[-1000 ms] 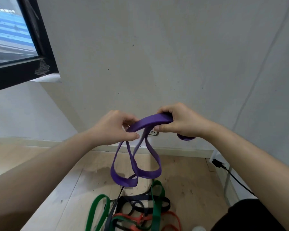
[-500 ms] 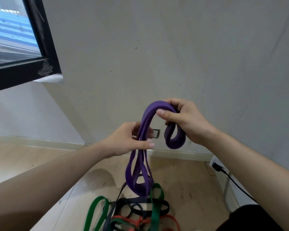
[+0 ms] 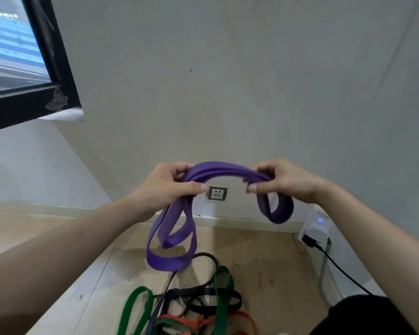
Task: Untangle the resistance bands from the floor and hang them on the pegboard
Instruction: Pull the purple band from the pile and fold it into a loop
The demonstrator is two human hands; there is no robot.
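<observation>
Above the wooden floor (image 3: 271,259), in front of a pale wall (image 3: 228,68), we are holding the purple band (image 3: 223,168) up between both hands. Our left hand (image 3: 165,187) is gripping one end of the gathered strands, fingers curling over the top and the thumb pressing underneath. Our right hand (image 3: 284,182) is pinching the other end, thumb and fingertips closing round the same bundle. Between the two hands the strands are arching upward. Below the left hand two long loops are hanging down, and the lowest is dangling just above the pile on the floor; we cannot tell whether it is touching anything there. Below the right hand a shorter loop is hanging free.

Down on the boards the others are lying tangled: a green band (image 3: 224,293) is crossing a black band (image 3: 203,297), and a red band (image 3: 189,320) is showing at the bottom edge. Behind the purple arch a wall socket (image 3: 217,193) is sitting just above the skirting. To the right a white adapter (image 3: 316,226) is glowing with a small blue light, and a black cable (image 3: 341,270) is running from it toward us. At upper left a dark window frame (image 3: 58,68) is cutting across the corner.
</observation>
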